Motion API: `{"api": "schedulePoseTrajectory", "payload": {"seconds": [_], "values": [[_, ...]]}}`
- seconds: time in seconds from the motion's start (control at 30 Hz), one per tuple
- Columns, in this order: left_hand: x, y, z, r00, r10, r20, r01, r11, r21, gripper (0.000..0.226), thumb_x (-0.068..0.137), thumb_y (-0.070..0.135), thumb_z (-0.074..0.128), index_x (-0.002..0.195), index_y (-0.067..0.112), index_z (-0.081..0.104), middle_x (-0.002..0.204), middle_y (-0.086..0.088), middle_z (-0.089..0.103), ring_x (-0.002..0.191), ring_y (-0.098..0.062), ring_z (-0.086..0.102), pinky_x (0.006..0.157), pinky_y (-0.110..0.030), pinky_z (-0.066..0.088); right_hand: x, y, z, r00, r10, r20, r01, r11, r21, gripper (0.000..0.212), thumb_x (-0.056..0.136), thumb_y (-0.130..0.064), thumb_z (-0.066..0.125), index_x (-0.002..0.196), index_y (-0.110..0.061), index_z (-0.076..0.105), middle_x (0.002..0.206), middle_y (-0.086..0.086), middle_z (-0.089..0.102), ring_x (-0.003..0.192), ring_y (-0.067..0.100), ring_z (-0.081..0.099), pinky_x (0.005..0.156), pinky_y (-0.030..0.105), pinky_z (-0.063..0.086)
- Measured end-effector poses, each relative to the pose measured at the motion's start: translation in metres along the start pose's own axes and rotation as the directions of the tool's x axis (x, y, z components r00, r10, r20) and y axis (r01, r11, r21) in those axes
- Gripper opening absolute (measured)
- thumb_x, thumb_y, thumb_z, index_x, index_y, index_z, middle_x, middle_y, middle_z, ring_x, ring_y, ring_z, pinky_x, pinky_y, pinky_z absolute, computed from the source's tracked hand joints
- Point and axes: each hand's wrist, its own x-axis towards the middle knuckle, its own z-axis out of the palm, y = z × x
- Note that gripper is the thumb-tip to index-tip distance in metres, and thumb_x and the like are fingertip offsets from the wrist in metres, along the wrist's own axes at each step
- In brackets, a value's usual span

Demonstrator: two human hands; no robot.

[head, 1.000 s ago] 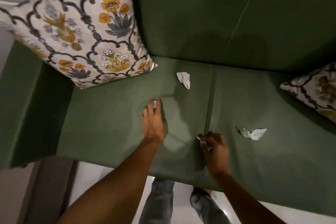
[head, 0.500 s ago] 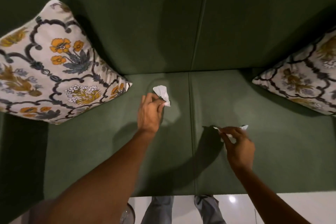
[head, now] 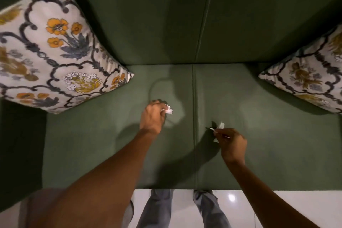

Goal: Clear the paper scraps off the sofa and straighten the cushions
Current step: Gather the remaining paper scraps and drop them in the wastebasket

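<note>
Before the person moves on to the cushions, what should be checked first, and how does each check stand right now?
1. Left hand grips its paper scrap: ok.
2. Right hand grips its paper scraps: ok.
3. Sofa seat free of loose scraps: ok in the part shown.
4. Left cushion straight: not ok, it sits tilted on a corner.
5. Right cushion straight: not ok, also tilted.
6. A place to drop the scraps: cannot tell.
</note>
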Motion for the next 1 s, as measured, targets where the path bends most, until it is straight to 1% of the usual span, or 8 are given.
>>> {"api": "schedulePoseTrajectory", "payload": {"seconds": [0.1,0.23,0.33,0.5,0.67,0.77,0.87,1.0], "values": [[-0.032,0.001,-0.001,0.998,-0.032,-0.050,0.030,0.999,-0.042,0.019,0.084,0.012,0.070,0.101,0.015,0.077,0.098,-0.012,0.078,0.092,-0.038,0.072,0.080,-0.045,0.060,-0.008,-0.016,0.012,0.994,-0.099,0.053,0.098,0.995,0.015,0.013,0.093,-0.010,0.081,0.105,-0.011,0.085,0.099,0.008,0.084,0.086,0.020,0.080,0.087,0.036,0.066],[-0.075,-0.006,-0.003,0.973,-0.221,-0.070,0.213,0.972,-0.101,0.025,0.091,0.009,0.072,0.116,0.014,0.072,0.121,-0.010,0.076,0.109,-0.037,0.070,0.094,-0.047,0.055,-0.026,-0.033,0.029,0.972,-0.210,0.101,0.207,0.978,0.039,0.009,0.090,-0.016,0.085,0.095,-0.023,0.087,0.084,-0.005,0.085,0.074,-0.009,0.076,0.071,0.001,0.052],[-0.115,-0.021,-0.009,0.928,-0.341,-0.147,0.320,0.935,-0.150,0.024,0.094,0.011,0.068,0.115,0.017,0.076,0.119,-0.012,0.076,0.111,-0.038,0.069,0.094,-0.046,0.054,-0.049,-0.045,0.041,0.948,-0.283,0.146,0.285,0.959,0.008,0.007,0.087,-0.021,0.088,0.091,-0.027,0.087,0.080,-0.010,0.085,0.067,-0.029,0.063,0.065,-0.003,0.046],[-0.171,-0.056,-0.024,0.869,-0.430,-0.246,0.372,0.894,-0.249,0.017,0.094,0.010,0.072,0.108,0.013,0.081,0.114,-0.013,0.078,0.108,-0.036,0.070,0.091,-0.045,0.056,-0.089,-0.062,0.066,0.894,-0.337,0.296,0.303,0.940,0.156,0.014,0.088,-0.012,0.087,0.097,-0.021,0.083,0.075,-0.033,0.077,0.070,-0.011,0.077,0.069,0.013,0.061],[-0.241,-0.110,-0.029,0.767,-0.560,-0.314,0.459,0.820,-0.342,0.012,0.093,0.012,0.074,0.103,0.015,0.080,0.107,-0.009,0.078,0.098,-0.032,0.072,0.087,-0.043,0.060,-0.146,-0.071,0.117,0.848,-0.363,0.387,0.322,0.932,0.168,0.010,0.086,-0.009,0.088,0.094,-0.016,0.086,0.081,-0.007,0.083,0.074,0.007,0.082,0.073,0.018,0.063],[-0.289,-0.152,-0.029,0.710,-0.607,-0.358,0.499,0.792,-0.353,0.009,0.094,0.012,0.072,0.100,0.016,0.079,0.103,-0.009,0.078,0.094,-0.031,0.069,0.080,-0.036,0.056,-0.189,-0.073,0.153,0.790,-0.383,0.479,0.324,0.924,0.204,0.010,0.088,-0.003,0.085,0.095,-0.010,0.087,0.086,0.001,0.084,0.073,-0.003,0.078,0.077,0.020,0.063],[-0.344,-0.193,-0.025,0.620,-0.694,-0.366,0.568,0.719,-0.401,0.011,0.093,0.011,0.072,0.102,0.014,0.078,0.106,-0.008,0.076,0.099,-0.030,0.067,0.079,-0.028,0.047,-0.244,-0.076,0.195,0.719,-0.365,0.591,0.340,0.927,0.158,0.006,0.089,-0.015,0.086,0.093,-0.018,0.087,0.084,-0.015,0.084,0.074,-0.006,0.076,0.071,0.010,0.057],[-0.437,-0.247,-0.011,0.444,-0.835,-0.324,0.634,0.549,-0.545,0.014,0.090,0.008,0.073,0.103,0.010,0.078,0.104,-0.012,0.078,0.093,-0.033,0.073,0.078,-0.029,0.051,-0.333,-0.065,0.265,0.646,-0.356,0.676,0.386,0.915,0.113,0.003,0.086,-0.022,0.089,0.088,-0.024,0.087,0.090,-0.014,0.085,0.073,0.010,0.079,0.069,0.023,0.062]]}}
